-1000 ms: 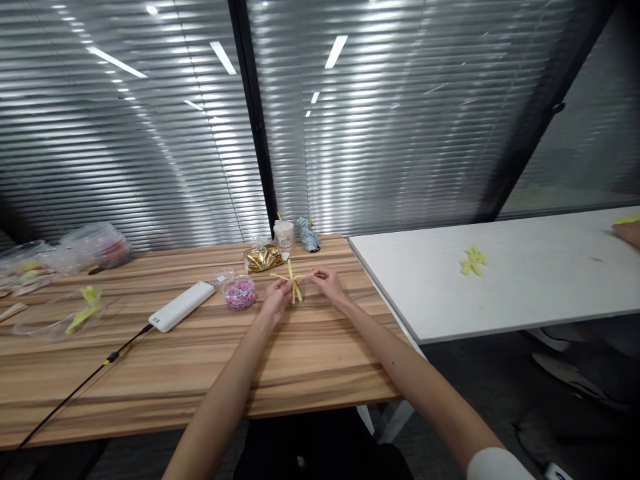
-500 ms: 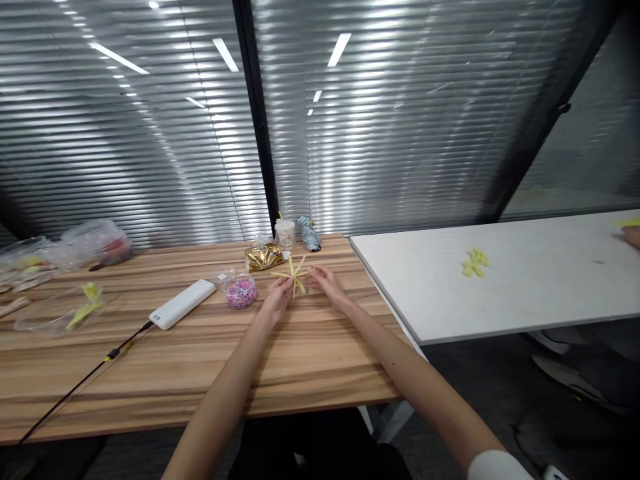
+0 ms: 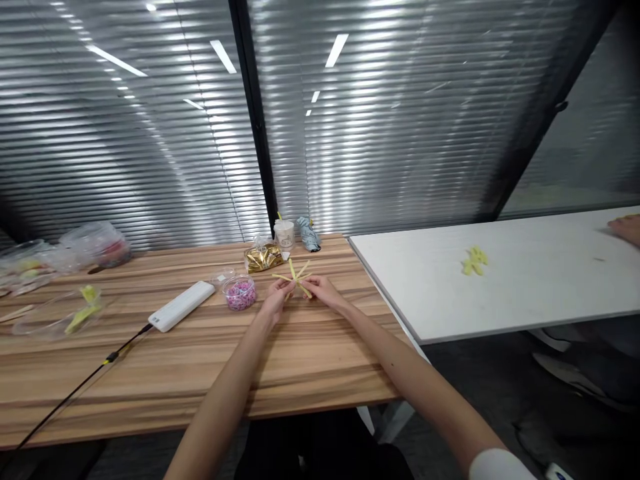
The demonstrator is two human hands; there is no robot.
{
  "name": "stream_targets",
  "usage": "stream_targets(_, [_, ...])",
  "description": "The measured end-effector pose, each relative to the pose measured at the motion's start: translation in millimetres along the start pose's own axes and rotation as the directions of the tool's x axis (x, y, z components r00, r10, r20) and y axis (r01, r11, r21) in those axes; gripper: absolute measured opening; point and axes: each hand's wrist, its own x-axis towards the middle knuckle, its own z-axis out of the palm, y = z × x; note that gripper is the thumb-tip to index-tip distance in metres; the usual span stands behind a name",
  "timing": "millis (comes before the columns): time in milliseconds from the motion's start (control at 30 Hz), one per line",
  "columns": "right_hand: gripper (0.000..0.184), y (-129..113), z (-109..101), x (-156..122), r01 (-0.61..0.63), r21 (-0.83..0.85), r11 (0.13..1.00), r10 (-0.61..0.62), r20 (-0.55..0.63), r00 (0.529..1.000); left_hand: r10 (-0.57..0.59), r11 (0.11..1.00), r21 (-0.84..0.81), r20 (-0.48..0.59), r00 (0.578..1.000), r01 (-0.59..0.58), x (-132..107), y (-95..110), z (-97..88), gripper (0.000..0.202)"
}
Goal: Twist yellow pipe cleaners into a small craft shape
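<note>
Between my hands, just above the wooden table, is a yellow star of thin strips [image 3: 295,272] that look like pipe cleaners. Its arms fan out from one middle. My left hand [image 3: 276,295] pinches it from the left, near the centre. From the right, my right hand [image 3: 321,289] has its thumb and fingers closed on a lower arm of the star. The fingertips partly cover the lower arms. Left of my left hand stands a clear round tub [image 3: 240,293] of small pink and purple pieces.
Behind my hands are a gold packet [image 3: 263,257], a white paper cup [image 3: 285,235] and a blue patterned pouch [image 3: 309,235]. A white power bank [image 3: 181,306] with a black cable lies left. Yellow pieces [image 3: 474,261] lie on the white table [image 3: 540,273]; another person's hand [image 3: 626,229] rests at its far right.
My right hand has moved slightly left and down and closed on the star, which has turned a little. At the far right, the other person's hand has come further into view.
</note>
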Motion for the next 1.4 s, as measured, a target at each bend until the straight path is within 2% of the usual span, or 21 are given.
stream_targets(133, [0.033, -6, 0, -1, -0.049, -0.008, 0.999, 0.048, -0.053, 0.997, 0.01, 1.0, 0.022, 0.025, 1.0, -0.01, 0, 0, 0.9, 0.027])
stream_targets(233, [0.028, -10, 0, -2, -0.076, 0.017, 0.997, 0.077, -0.07, 0.995, 0.034, 0.999, 0.002, -0.014, 0.999, -0.034, 1, 0, 0.7, 0.027])
stream_targets(467, [0.03, -10, -3, -2, -0.039, 0.025, 0.999, 0.04, -0.006, 0.999, 0.011, 1.0, -0.027, 0.009, 1.0, -0.011, 0, 0, -1.2, 0.029])
stream_targets(633, [0.038, -6, 0, -2, -0.079, -0.012, 0.997, 0.079, 0.012, 0.997, -0.011, 1.0, -0.002, -0.035, 0.999, 0.011, 1, 1, -1.8, 0.027])
stream_targets(767, [0.041, -5, 2, -1, -0.106, -0.035, 0.994, 0.106, 0.014, 0.994, 0.031, 1.0, -0.001, 0.011, 0.999, -0.031, 1, 1, -0.9, 0.031])
stream_targets(900, [0.039, -4, 1, -1, -0.083, -0.021, 0.996, 0.083, 0.032, 0.996, 0.061, 0.998, -0.023, 0.036, 0.997, -0.06, 1, 1, -0.1, 0.03])
stream_targets(1133, [0.032, -9, 2, -2, -0.028, 0.122, 0.992, 0.025, 0.02, 0.999, 0.053, 0.998, 0.036, 0.068, 0.996, -0.056, -2, 1, 0.0, 0.026])
stream_targets(1300, [0.029, -6, 3, 2, -0.09, 0.255, 0.963, 0.116, -0.089, 0.989, 0.01, 0.989, 0.143, 0.146, 0.989, -0.031, -4, -1, 3.5, 0.028])
stream_targets(1400, [0.027, -3, 2, 4, -0.139, 0.303, 0.943, 0.184, -0.125, 0.975, 0.038, 0.974, 0.217, 0.142, 0.989, -0.069, -4, -7, 6.3, 0.033])
